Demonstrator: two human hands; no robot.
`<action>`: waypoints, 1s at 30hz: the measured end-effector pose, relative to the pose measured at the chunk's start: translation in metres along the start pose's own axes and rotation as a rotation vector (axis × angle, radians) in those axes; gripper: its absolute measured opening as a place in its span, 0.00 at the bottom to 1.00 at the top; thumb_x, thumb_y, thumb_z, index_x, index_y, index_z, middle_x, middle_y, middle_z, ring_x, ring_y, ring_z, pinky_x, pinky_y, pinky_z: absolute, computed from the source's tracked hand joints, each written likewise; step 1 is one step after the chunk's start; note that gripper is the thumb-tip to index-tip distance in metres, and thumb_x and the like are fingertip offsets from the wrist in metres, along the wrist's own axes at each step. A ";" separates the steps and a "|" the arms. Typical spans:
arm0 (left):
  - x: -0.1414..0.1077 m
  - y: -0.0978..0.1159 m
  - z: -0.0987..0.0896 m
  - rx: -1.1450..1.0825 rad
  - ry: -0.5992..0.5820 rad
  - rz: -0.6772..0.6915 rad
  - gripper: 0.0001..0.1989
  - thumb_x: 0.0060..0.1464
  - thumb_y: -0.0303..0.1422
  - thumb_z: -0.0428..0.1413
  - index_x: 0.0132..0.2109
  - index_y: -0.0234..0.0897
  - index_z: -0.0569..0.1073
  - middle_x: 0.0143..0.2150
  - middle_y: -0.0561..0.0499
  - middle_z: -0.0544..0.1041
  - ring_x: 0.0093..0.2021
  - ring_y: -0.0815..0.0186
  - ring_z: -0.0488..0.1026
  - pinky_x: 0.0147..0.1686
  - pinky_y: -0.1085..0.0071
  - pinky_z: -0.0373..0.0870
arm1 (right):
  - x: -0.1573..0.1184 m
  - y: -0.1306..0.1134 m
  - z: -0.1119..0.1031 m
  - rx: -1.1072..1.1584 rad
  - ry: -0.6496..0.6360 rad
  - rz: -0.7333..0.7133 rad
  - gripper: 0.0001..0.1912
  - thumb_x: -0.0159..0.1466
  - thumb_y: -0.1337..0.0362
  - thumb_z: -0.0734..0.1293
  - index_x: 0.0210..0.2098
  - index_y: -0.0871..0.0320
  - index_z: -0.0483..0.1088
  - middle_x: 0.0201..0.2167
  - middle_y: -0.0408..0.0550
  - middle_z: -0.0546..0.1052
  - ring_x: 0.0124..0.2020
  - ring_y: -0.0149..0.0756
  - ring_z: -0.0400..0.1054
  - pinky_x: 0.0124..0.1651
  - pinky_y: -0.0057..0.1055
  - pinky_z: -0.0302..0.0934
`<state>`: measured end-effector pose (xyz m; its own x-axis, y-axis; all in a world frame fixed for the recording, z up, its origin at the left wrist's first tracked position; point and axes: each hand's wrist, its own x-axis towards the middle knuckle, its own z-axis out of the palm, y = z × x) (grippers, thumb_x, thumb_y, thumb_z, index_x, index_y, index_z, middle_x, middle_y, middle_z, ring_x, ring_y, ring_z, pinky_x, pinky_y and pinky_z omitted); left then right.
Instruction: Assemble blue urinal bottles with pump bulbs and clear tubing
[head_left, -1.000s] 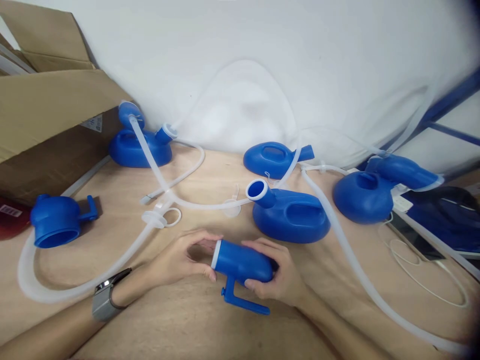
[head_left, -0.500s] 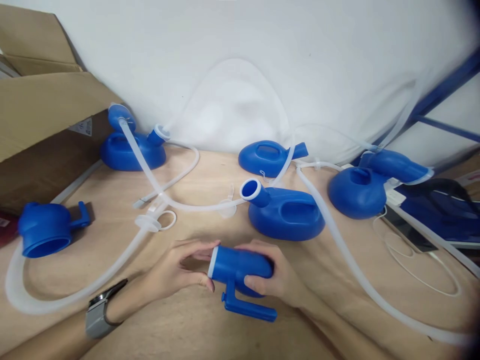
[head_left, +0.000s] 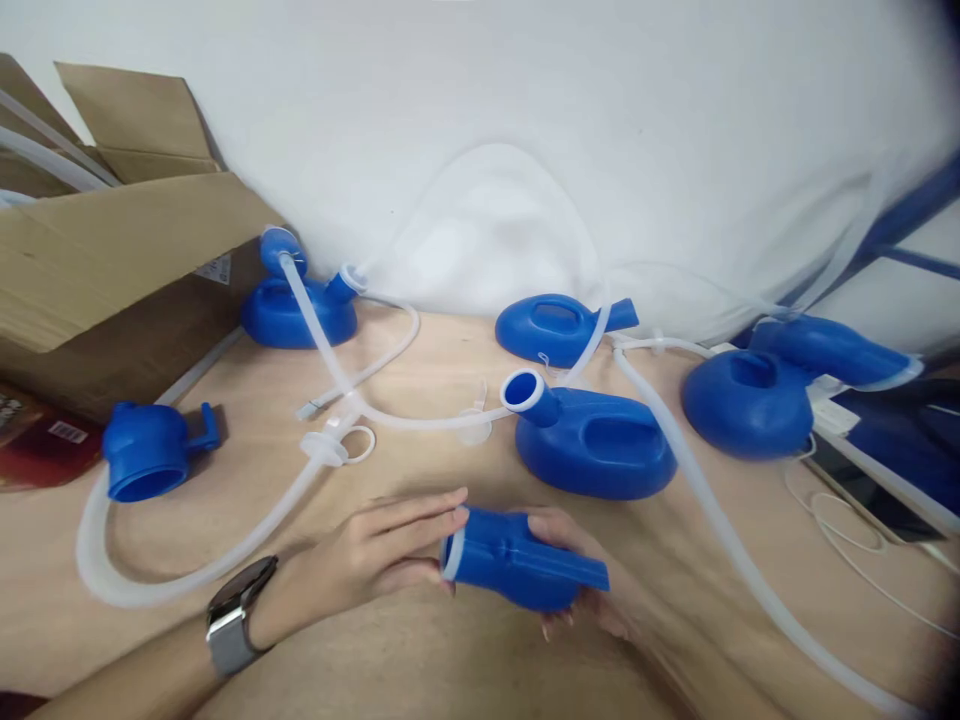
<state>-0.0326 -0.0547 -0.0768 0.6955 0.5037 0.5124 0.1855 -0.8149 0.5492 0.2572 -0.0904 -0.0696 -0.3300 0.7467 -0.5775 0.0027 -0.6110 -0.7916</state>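
A blue plastic piece with a handle and a pale ring at its left end [head_left: 510,555] is held above the front of the table. My right hand [head_left: 581,560] is wrapped round its right part from behind and below. At the ringed end, my left hand [head_left: 409,540] has its fingertips against the rim. Just behind stands a blue bottle with a white-rimmed neck [head_left: 600,442]. A similar wide-mouthed blue piece [head_left: 150,450] lies at the left, by a thick translucent tube [head_left: 187,592].
An open cardboard box [head_left: 150,250] and a red package [head_left: 45,440] stand at the left. More blue bottles [head_left: 300,313] [head_left: 547,330] [head_left: 746,405] line the back, with looping tubes. A phone [head_left: 877,490] with a white cable lies at the right.
The held piece has been turned so its handle now faces up toward the camera. My left hand's fingers have closed in over its rim. The view has shifted left.
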 end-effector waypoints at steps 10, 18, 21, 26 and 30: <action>0.007 -0.035 -0.005 -0.019 -0.079 -0.361 0.42 0.65 0.49 0.62 0.78 0.55 0.54 0.77 0.45 0.64 0.73 0.48 0.66 0.70 0.48 0.67 | 0.007 0.004 -0.010 -0.830 0.332 -1.069 0.39 0.57 0.52 0.82 0.65 0.48 0.72 0.57 0.55 0.75 0.54 0.49 0.78 0.49 0.38 0.79; 0.000 -0.081 -0.038 0.602 0.143 -0.430 0.17 0.67 0.46 0.54 0.44 0.38 0.80 0.50 0.39 0.76 0.50 0.49 0.76 0.52 0.51 0.76 | 0.015 0.001 -0.028 -0.883 0.719 -1.339 0.34 0.59 0.52 0.81 0.60 0.50 0.69 0.53 0.55 0.76 0.51 0.50 0.78 0.50 0.44 0.79; -0.004 -0.086 -0.052 0.615 0.103 -0.439 0.15 0.64 0.44 0.54 0.42 0.39 0.78 0.45 0.43 0.75 0.42 0.55 0.75 0.44 0.58 0.75 | 0.017 -0.002 -0.032 -0.829 0.735 -1.292 0.33 0.58 0.50 0.81 0.58 0.50 0.70 0.53 0.54 0.76 0.51 0.50 0.78 0.48 0.45 0.79; -0.004 -0.085 -0.057 0.646 -0.055 -0.481 0.16 0.66 0.45 0.54 0.43 0.39 0.79 0.48 0.42 0.80 0.47 0.51 0.78 0.48 0.55 0.76 | 0.020 -0.006 -0.038 -0.842 0.757 -1.267 0.32 0.58 0.51 0.81 0.57 0.49 0.70 0.53 0.53 0.76 0.51 0.50 0.77 0.51 0.47 0.78; 0.004 -0.077 -0.038 0.694 -0.058 -0.375 0.21 0.70 0.46 0.53 0.57 0.37 0.78 0.61 0.37 0.78 0.60 0.46 0.75 0.60 0.49 0.73 | 0.022 -0.007 -0.040 -0.859 0.804 -1.237 0.31 0.60 0.52 0.80 0.58 0.49 0.69 0.54 0.52 0.76 0.53 0.50 0.77 0.54 0.48 0.77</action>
<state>-0.0705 0.0209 -0.0922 0.5324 0.7798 0.3294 0.7920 -0.5962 0.1315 0.2878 -0.0585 -0.0848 -0.0031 0.7301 0.6833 0.6884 0.4971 -0.5281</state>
